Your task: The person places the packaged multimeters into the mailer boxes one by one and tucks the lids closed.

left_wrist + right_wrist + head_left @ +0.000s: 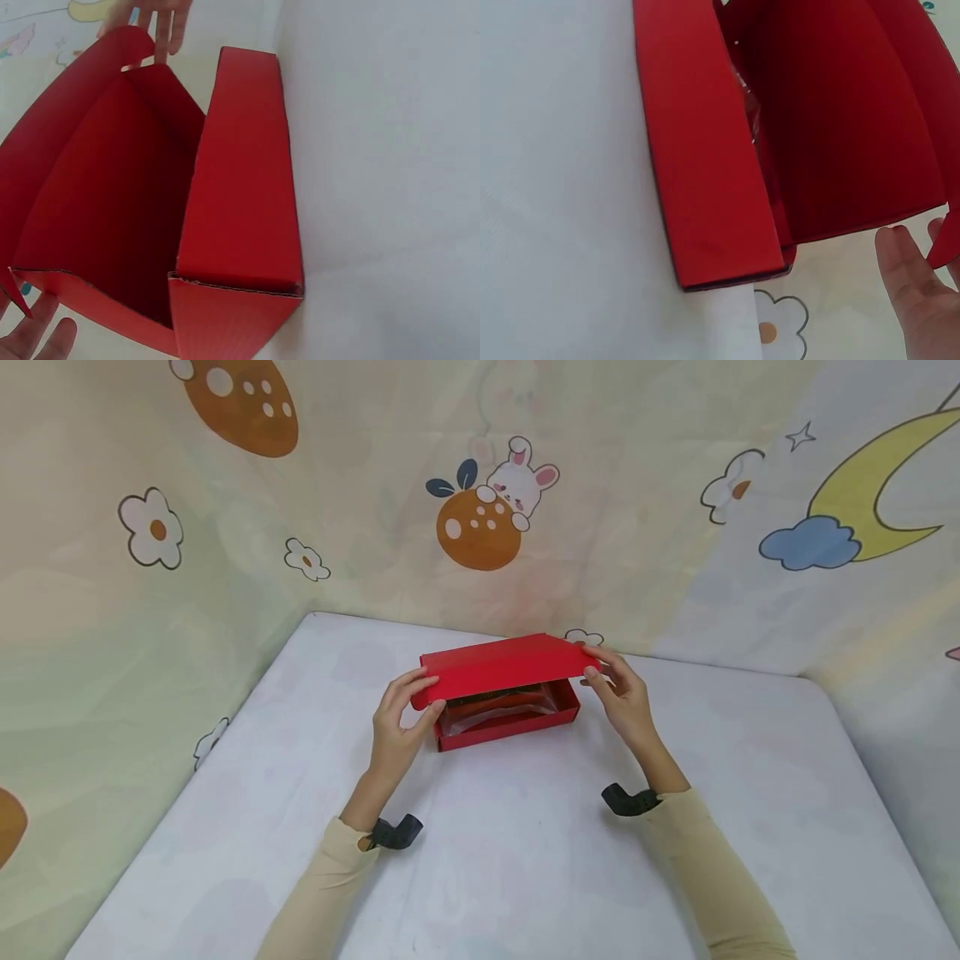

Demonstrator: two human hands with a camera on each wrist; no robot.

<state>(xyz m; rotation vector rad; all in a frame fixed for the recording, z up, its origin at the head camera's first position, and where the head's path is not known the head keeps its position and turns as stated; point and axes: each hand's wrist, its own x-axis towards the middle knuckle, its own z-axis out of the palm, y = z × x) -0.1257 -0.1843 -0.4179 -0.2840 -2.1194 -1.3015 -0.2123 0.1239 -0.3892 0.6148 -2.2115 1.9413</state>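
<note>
A red cardboard box (517,732) stands on the table with its hinged lid (498,664) partly raised. My left hand (393,727) holds the lid's front left corner, fingers over the top and thumb at the lower edge. At the right corner, my right hand (624,700) grips the lid in a similar way. Through the gap shows a clear plastic-wrapped item (498,708), orange-brown and dark; its kind is unclear. The left wrist view shows the lid's red inner face (97,180) above the box's front wall (240,172). In the right wrist view, fingertips (889,238) touch the lid's side edge.
The white table (495,860) spreads around the box on all sides. Behind it hangs a patterned cloth (360,468) with bunnies, flowers and a moon, close to the box's back. A dark wrist camera (397,832) sits on each wrist.
</note>
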